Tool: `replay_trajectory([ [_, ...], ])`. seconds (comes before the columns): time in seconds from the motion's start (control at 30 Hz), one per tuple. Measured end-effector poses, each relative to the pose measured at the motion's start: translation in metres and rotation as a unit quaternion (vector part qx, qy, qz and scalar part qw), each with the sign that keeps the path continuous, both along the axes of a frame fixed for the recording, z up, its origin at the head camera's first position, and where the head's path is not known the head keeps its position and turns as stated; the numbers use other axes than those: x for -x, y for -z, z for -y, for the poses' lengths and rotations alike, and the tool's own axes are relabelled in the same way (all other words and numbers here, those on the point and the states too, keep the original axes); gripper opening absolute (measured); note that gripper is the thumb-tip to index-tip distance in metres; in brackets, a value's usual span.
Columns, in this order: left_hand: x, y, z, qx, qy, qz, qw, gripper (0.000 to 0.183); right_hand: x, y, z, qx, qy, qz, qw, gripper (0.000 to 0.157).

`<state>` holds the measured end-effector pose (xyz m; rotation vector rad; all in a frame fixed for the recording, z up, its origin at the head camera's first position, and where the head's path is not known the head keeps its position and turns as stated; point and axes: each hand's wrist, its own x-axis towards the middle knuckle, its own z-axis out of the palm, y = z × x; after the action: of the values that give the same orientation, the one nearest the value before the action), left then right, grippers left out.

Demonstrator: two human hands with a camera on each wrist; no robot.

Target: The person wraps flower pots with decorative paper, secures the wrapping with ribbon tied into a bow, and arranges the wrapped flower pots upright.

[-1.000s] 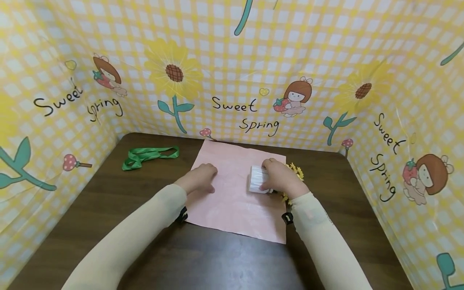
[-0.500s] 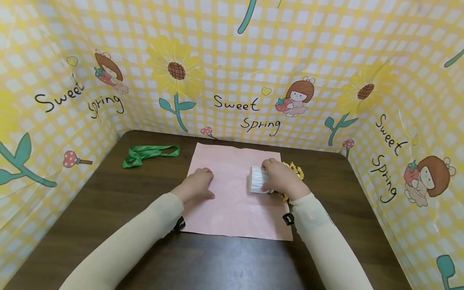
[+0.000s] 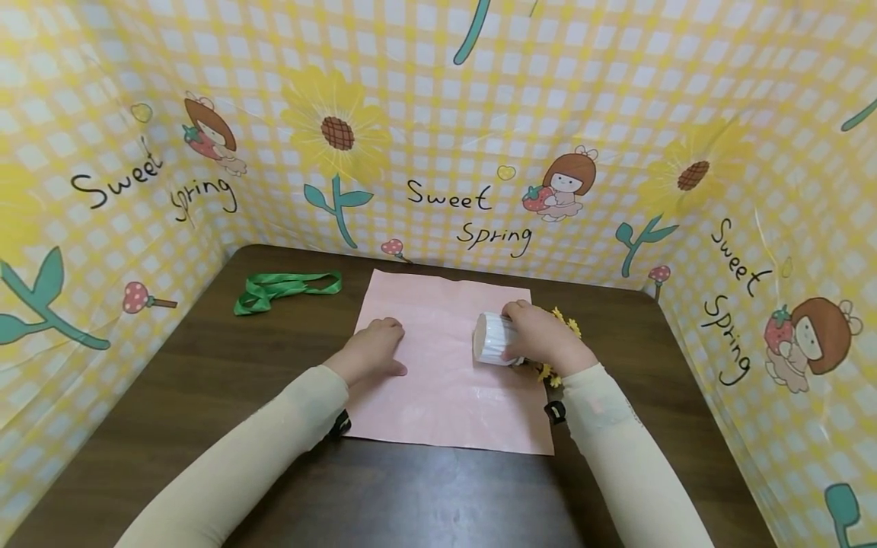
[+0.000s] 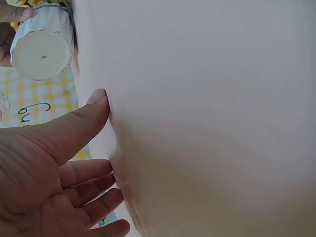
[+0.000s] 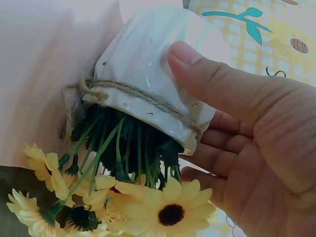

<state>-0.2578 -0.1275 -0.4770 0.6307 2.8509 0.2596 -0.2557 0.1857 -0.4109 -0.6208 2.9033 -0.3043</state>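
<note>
On a sheet of pink paper lies a white flower pot on its side, its round base facing left. My right hand grips the pot from the right, thumb on one side and fingers on the other. In the right wrist view, twine circles the pot below its rim, and yellow artificial flowers on green stems stick out of it. My left hand rests its fingertips on the left part of the paper, fingers spread and holding nothing.
A bundled green ribbon lies at the back left of the dark wooden table. A yellow checked cloth with printed flowers stands around the back and both sides.
The pink paper has shifted and squared up on the table, its lower left corner moving towards me. My right hand has turned the pot slightly, so its base shows more, and shifted right.
</note>
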Motion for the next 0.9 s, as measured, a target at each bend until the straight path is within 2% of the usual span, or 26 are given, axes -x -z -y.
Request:
replay_trajectory([
  [0.33, -0.0019, 0.0006, 0.0009, -0.010, -0.002, 0.001, 0.9999, 0.071, 0.0023, 0.0013, 0.0020, -0.017, 0.005, 0.002, 1.000, 0.065],
  [0.63, -0.0060, -0.0045, -0.0011, -0.043, -0.019, 0.014, 0.9988, 0.071, -0.0015, -0.0004, 0.0057, -0.007, 0.013, -0.002, 1.000, 0.067],
  [0.9, -0.0031, 0.0016, 0.0042, -0.078, -0.022, 0.026, 0.9964, 0.067, -0.0031, 0.0015, 0.0096, -0.018, 0.013, -0.018, 1.000, 0.066],
])
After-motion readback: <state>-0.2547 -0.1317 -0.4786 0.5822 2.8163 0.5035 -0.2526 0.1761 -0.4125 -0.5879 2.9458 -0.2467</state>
